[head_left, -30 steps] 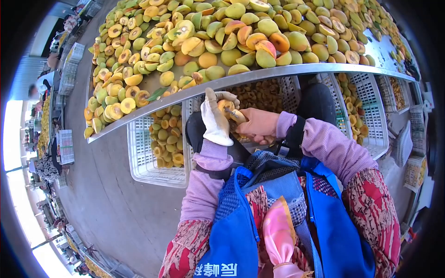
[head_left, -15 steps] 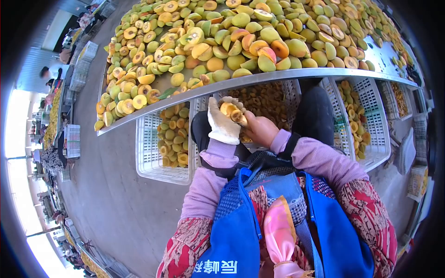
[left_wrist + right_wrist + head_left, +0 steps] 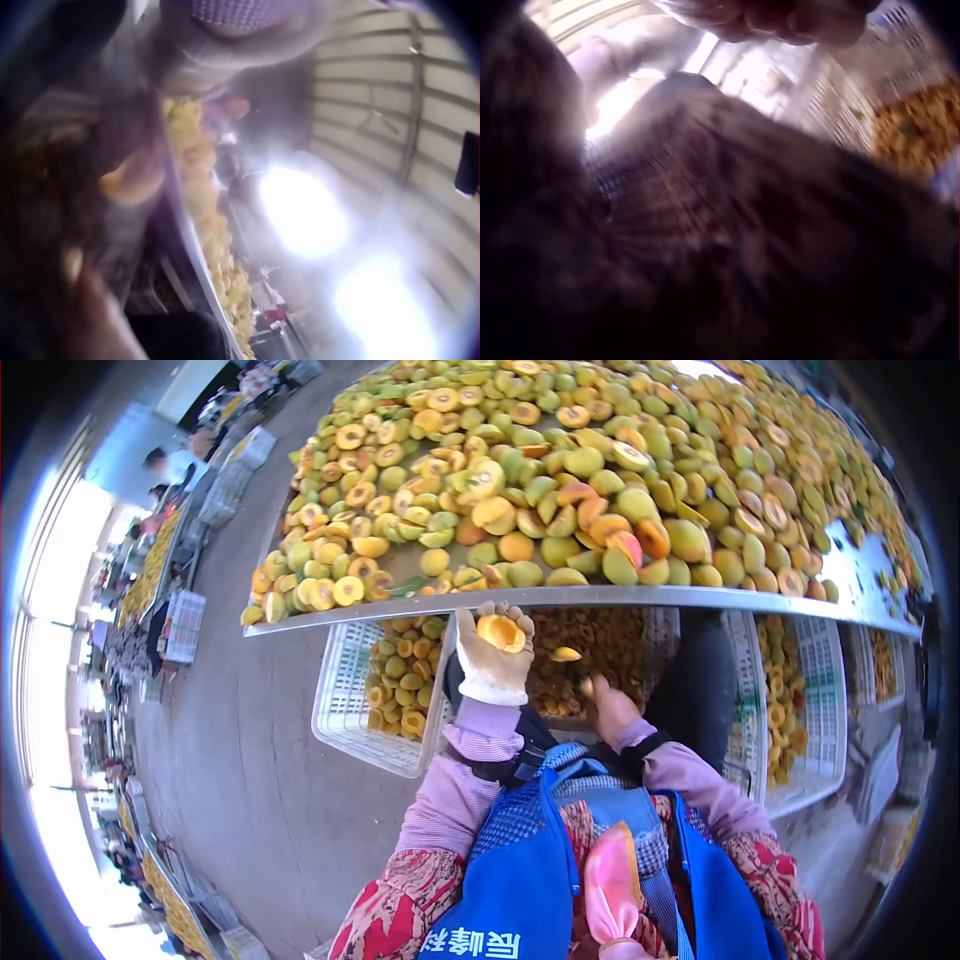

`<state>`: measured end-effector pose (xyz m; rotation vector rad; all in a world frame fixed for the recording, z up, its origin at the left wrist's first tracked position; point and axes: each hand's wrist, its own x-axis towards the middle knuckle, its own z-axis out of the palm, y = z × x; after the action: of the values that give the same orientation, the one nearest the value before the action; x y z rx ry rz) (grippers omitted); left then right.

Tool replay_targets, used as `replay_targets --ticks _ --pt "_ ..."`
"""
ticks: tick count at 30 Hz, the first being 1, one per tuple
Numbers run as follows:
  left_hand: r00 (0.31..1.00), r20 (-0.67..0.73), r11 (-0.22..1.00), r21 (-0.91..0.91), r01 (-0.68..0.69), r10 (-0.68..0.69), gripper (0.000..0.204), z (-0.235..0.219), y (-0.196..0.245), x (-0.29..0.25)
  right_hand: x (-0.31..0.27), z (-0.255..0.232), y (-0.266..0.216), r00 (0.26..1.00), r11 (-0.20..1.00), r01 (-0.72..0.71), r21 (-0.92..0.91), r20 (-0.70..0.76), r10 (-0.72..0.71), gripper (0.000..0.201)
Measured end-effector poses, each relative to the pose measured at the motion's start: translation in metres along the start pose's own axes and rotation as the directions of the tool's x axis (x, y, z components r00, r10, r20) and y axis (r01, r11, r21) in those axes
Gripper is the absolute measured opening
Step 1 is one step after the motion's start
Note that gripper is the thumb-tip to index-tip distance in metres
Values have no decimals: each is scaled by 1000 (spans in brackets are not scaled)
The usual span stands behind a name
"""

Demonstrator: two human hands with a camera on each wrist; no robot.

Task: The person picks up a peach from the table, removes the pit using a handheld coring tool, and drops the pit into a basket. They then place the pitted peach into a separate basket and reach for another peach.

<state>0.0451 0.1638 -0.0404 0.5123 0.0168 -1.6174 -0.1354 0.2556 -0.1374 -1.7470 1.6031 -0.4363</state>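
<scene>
In the head view my gloved left hand point(image 3: 497, 660) is palm up below the table edge, its bent fingers cradling a hollowed yellow peach half point(image 3: 501, 633). My bare right hand point(image 3: 612, 710) is lower and to the right, apart from the left. Its curled fingers grip a small tool point(image 3: 587, 686), of which only a short pale end shows; its exact kind I cannot tell. Between the hands a yellow peach piece point(image 3: 566, 654) appears over a crate of brown-orange pieces point(image 3: 610, 650). The left wrist view shows a blurred orange peach piece point(image 3: 133, 178) near the table edge.
A metal-edged table point(image 3: 600, 596) heaped with whole and halved peaches point(image 3: 560, 490) spans the front. White crates stand below it, one with peach halves point(image 3: 405, 675) at left, another point(image 3: 785, 700) at right. Dark-clad knees point(image 3: 690, 680) flank the middle crate.
The right hand has drawn away from the left, down and to the right. The fruit in the left hand now shows a bare hollow, and a loose yellow piece has appeared between the hands.
</scene>
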Motion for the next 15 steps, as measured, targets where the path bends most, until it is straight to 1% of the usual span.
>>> replay_targets --ticks 1,2,3,4,5,6,7,8,9,10,12,14,15 --pt "998 -47 997 74 -33 36 35 22 15 -9 3 7 15 995 996 -53 -76 78 59 29" --pt "993 -87 987 152 -59 73 32 38 32 -14 5 -2 3 995 994 -83 -66 48 86 29" --pt "979 -42 933 314 -174 197 32 35 52 -10 9 -11 -9 995 995 -68 -76 63 73 29" --pt "953 19 842 463 -277 303 31 25 74 -4 12 -17 -15 995 994 -61 -86 76 68 29" --pt "900 2 584 761 -284 435 28 14 99 3 15 -3 3 995 999 -18 -41 100 22 30" --pt "831 43 246 946 -213 554 27 5 122 13 16 10 20 993 1000 25 2 117 -25 31" --pt "757 274 -421 907 2 594 25 1 140 19 14 2 6 992 1000 -4 29 128 0 32" --pt "742 475 -860 430 274 474 25 -5 153 22 14 -3 -6 991 1000 -4 28 132 0 32" --pt "795 435 -887 379 265 423 27 -5 163 33 14 -7 -15 984 998 -25 51 179 15 34" --pt "794 434 -885 383 265 426 27 1 162 48 18 -9 -19 975 996 -45 72 222 28 35" --pt "877 358 -848 520 98 320 33 14 157 78 21 -5 -19 972 994 -55 93 235 32 37" --pt "858 447 -862 508 -11 253 41 8 142 114 24 -4 -19 972 993 -33 114 233 5 31" --pt "915 351 -879 477 6 197 46 7 136 130 26 -5 -20 974 993 -39 111 227 12 31"
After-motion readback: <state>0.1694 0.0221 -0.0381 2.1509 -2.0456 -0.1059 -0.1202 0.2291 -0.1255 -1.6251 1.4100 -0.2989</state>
